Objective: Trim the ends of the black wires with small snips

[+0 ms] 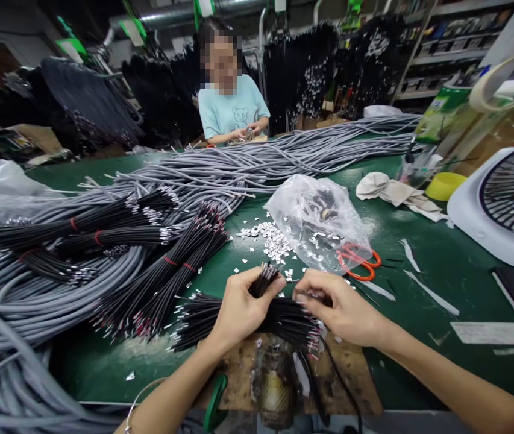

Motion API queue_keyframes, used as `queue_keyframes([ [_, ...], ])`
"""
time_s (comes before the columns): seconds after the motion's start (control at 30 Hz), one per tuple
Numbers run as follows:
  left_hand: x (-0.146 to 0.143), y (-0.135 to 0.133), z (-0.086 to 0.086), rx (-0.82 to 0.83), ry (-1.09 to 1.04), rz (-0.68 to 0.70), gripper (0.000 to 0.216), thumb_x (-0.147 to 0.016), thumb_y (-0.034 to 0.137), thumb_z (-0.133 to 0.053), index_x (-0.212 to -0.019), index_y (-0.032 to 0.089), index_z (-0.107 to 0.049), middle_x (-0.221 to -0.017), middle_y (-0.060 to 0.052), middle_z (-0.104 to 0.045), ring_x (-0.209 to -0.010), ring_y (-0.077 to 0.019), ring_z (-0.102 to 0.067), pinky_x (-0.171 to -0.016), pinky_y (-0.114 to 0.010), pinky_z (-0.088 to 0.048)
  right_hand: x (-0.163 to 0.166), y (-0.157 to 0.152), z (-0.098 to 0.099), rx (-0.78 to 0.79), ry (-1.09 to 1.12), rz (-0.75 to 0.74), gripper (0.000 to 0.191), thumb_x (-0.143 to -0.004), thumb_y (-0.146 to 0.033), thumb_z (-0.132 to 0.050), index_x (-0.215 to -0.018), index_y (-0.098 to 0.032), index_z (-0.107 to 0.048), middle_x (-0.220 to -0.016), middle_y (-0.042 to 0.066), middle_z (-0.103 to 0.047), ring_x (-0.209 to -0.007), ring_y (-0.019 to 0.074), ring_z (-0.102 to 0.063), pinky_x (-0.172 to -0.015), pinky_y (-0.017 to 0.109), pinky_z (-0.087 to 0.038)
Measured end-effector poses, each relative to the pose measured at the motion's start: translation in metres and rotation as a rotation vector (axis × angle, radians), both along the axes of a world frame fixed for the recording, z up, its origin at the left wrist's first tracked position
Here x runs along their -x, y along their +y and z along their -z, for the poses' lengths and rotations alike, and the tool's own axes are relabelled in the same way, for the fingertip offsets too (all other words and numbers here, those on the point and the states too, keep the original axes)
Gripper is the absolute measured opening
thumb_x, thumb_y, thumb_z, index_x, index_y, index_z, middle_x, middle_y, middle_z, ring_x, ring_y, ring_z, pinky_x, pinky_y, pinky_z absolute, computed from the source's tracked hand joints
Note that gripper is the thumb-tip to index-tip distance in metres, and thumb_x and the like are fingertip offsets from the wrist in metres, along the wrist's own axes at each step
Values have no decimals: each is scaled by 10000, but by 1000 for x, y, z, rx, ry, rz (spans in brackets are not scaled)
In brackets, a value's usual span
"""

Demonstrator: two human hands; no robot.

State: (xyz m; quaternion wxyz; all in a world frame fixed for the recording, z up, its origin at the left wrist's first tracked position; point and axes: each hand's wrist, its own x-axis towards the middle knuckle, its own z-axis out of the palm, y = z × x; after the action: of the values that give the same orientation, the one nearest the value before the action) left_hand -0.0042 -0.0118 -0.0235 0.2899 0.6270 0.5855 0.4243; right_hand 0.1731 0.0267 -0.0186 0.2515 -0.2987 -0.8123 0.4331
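Note:
My left hand [241,307] is closed around a small upright bunch of short black cables [267,277], their stripped ends poking up past my thumb. Just to the right, my right hand [340,304] has thumb and fingers pinched together; what lies between them is hidden. Under both hands spreads a loose heap of black cables [197,322], with pale and reddish ends. The heap rests partly on a worn wooden board [351,380], where a brass-coloured knurled cylinder [275,392] is fixed in front of me.
Bundles of black cables tied in red [170,274] lie left, over coiled grey cables [116,271]. Small silvery scraps [275,241], a clear plastic bag [315,211] and orange-handled scissors [365,274] lie beyond my hands. A fan [478,211] stands right; a person [234,114] sits opposite.

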Motion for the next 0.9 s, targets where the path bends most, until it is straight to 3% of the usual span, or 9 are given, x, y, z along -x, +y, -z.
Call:
queue_keyframes([
  [0.1, 0, 2, 1, -31, 72, 24, 224, -792, 327, -550, -700, 128, -597, -680, -3, -539, -644, -124, -484, -601, -224, -370, -2, 4, 2, -127, 38, 267, 55, -776, -190, -533, -800, -174, -580, -697, 0, -525, -612, 113, -479, -529, 219, -379],
  [0.17, 1, 3, 2, 16, 90, 50, 264, -803, 352, -526, -669, 131, -575, -634, 13, -505, -609, -116, -457, -561, -220, -346, -4, 5, 4, -180, 59, 323, 99, -781, -194, -540, -852, -173, -605, -710, 7, -551, -623, 119, -501, -532, 225, -389],
  [0.27, 4, 6, 4, 110, 83, 83, 336, -809, 398, -498, -595, 140, -521, -545, 35, -452, -535, -104, -413, -496, -213, -306, -3, 3, 7, -235, 56, 219, 156, -792, -160, -525, -892, -176, -645, -764, 24, -601, -668, 121, -542, -583, 235, -408],
  [0.43, 7, 6, 4, 140, 130, 48, 322, -825, 384, -465, -620, 146, -531, -570, 12, -548, -556, -124, -481, -538, -225, -345, 0, -5, 12, -264, -218, 9, 165, -682, -88, -610, -759, -205, -696, -659, -10, -622, -604, 111, -557, -541, 215, -378],
  [0.53, 7, 4, 4, 124, 255, 15, 343, -829, 379, -450, -588, 146, -523, -540, 19, -507, -529, -118, -448, -506, -223, -307, 0, -5, 11, -246, -160, 117, 149, -686, -93, -604, -733, -198, -700, -637, -12, -646, -583, 116, -576, -545, 219, -401],
  [0.67, 7, 2, 4, 95, 325, 30, 342, -829, 350, -450, -556, 149, -498, -533, 27, -450, -522, -107, -401, -490, -218, -282, -2, -1, 13, -246, -4, 305, 249, -724, -95, -566, -923, -182, -687, -806, 24, -693, -695, 140, -622, -622, 238, -459],
  [0.77, 7, 0, 4, 87, 334, 21, 316, -803, 325, -494, -542, 148, -508, -534, 21, -465, -530, -110, -403, -499, -221, -291, -1, -1, 15, -236, 20, 298, 330, -722, -79, -551, -1014, -185, -660, -852, 35, -698, -718, 151, -630, -628, 252, -479],
  [0.9, 6, -3, 2, 66, 313, -35, 276, -751, 314, -567, -535, 143, -546, -511, 12, -505, -511, -113, -422, -481, -224, -285, 3, -5, 14, -188, 87, 294, 288, -722, -90, -545, -958, -179, -683, -786, 32, -704, -628, 138, -625, -555, 241, -482],
])
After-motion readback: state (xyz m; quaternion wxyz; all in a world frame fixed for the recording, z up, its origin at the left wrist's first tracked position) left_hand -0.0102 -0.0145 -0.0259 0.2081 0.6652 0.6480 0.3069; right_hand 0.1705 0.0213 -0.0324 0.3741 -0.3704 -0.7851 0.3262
